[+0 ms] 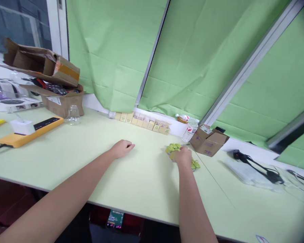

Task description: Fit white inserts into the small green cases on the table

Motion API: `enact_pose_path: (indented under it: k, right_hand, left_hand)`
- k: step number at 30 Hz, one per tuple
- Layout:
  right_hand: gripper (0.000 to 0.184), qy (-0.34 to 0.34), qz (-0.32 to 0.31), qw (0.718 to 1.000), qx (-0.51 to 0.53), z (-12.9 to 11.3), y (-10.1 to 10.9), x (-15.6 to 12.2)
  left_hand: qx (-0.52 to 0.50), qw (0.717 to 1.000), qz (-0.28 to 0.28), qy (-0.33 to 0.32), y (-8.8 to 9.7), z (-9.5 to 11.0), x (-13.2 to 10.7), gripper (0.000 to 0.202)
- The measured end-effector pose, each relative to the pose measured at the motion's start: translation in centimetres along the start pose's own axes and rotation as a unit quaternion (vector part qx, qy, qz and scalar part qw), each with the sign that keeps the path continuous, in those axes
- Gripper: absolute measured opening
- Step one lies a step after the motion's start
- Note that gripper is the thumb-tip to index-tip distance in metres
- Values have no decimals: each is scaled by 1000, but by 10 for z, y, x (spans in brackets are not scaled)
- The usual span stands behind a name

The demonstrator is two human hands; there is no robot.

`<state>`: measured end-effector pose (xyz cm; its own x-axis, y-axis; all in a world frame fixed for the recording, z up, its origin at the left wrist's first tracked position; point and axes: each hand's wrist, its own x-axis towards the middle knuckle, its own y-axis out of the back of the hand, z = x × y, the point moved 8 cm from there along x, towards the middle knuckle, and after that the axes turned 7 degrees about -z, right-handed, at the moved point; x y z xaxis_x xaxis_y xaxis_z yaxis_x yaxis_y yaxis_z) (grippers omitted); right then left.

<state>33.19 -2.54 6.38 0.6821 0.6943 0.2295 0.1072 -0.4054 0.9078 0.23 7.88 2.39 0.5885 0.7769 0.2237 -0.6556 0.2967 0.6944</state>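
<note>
- Head view, looking down over a pale green worktop (142,182); matte, smooth laminate with a thin seam right of centre.
- Right hand (183,157): laid over a heap of small yellow-green pieces (172,147); fingers curled down into the heap, back of the hand to the camera, so whether anything is pinched cannot be told.
- Yellow-green pieces: glossy, small, irregular, piled loosely near the worktop's middle-right; a few spilling out at the near side (195,165).
- Left hand (122,148): resting on bare worktop well apart from the heap, fingers loosely folded under, holding nothing.
- Row of small boxes (143,121): tan card, cube-like, lined side by side along the back edge against the green curtain (111,50); flaps appear open, contents too small to tell.
- Progress, as a judgement: boxes set out in line, heap not yet distributed; most of the sorting or filling seemingly left.
- Open cardboard box (208,140): brown corrugated, tilted, just beyond the heap.
- Plastic bottle (188,132): clear, beside that box.
- Yellow power strip (30,130): long, flat, far left.
- Black cable (255,165): lying on clear plastic film, right.
</note>
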Motion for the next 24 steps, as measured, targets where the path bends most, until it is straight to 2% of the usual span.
enact_pose_path:
  k: [3,6,9,12,14,17,19,21,24]
  right_hand:
    - [23,-22,-38,999,-9,5,-1,0]
    - [18,-10,-50,998,-24,-3,-1,-5]
    - [17,28,-41,998,-43,-24,-5,-15]
    - [16,130,-30,991,-25,-61,-16,-32]
    - [16,225,-30,973,41,-89,-24,-47]
    - [18,323,-104,922,186,-120,-42,-71]
    - [20,346,-152,885,272,-131,-52,-83]
    - [22,347,-173,859,333,-137,-58,-91]
    - [23,328,-189,837,395,-139,-66,-93]
  left_hand:
    - [-5,1000,-3,-2,-2,-1,0,44]
    - [-13,1000,-1,2,-3,-4,1,44]
    - [-19,1000,1,1,-3,-5,1,44]
    - [-24,1000,-5,10,-4,-7,0,43]
    - [-29,999,-8,16,-5,-6,-1,38]
    - [-49,998,3,-26,-4,9,-5,32]
    - [-74,994,9,-81,-4,26,-9,45]
    - [-94,988,-11,-118,-8,39,-12,56]
    - [-94,987,-40,-124,-15,46,-13,53]
